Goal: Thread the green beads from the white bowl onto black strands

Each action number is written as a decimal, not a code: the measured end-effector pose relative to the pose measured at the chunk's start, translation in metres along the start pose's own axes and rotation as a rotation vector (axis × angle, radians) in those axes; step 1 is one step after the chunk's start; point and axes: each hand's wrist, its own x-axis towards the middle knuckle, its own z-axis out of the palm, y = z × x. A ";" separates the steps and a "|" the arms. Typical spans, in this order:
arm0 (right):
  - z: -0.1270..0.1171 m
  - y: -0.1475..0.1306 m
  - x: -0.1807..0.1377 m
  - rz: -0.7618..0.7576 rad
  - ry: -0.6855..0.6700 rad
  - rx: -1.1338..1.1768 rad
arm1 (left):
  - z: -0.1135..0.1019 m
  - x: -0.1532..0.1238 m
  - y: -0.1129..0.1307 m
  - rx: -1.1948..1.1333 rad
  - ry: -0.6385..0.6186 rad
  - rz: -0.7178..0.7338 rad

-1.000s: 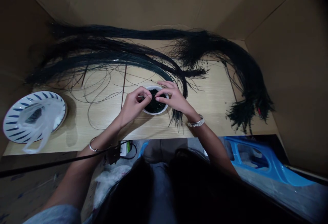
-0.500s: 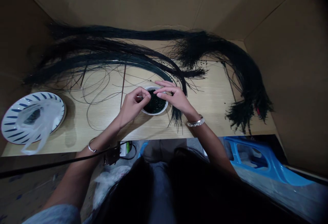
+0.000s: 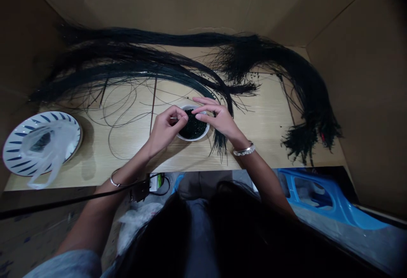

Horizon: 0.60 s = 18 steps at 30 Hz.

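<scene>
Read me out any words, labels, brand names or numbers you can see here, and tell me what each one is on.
There are none that can be read.
The small green and white item at the table's near edge may carry a label, but it is too small and dark to tell.
The striped plate, the white bowl, the bracelets and the cardboard walls show no lettering.

Both forearms angle inward — left hand (image 3: 165,129) curled, fingertips pinched; right hand (image 3: 219,119) flatter, fingers stretched toward the left's fingertips.
</scene>
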 end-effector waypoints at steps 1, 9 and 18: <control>0.000 0.000 0.000 -0.001 0.003 0.001 | 0.000 0.000 0.000 -0.002 0.000 0.002; 0.000 -0.003 0.000 0.001 -0.003 -0.006 | 0.000 0.000 -0.003 0.011 -0.001 0.010; 0.000 -0.001 0.001 -0.003 0.002 -0.084 | 0.000 -0.001 -0.005 0.030 0.000 0.013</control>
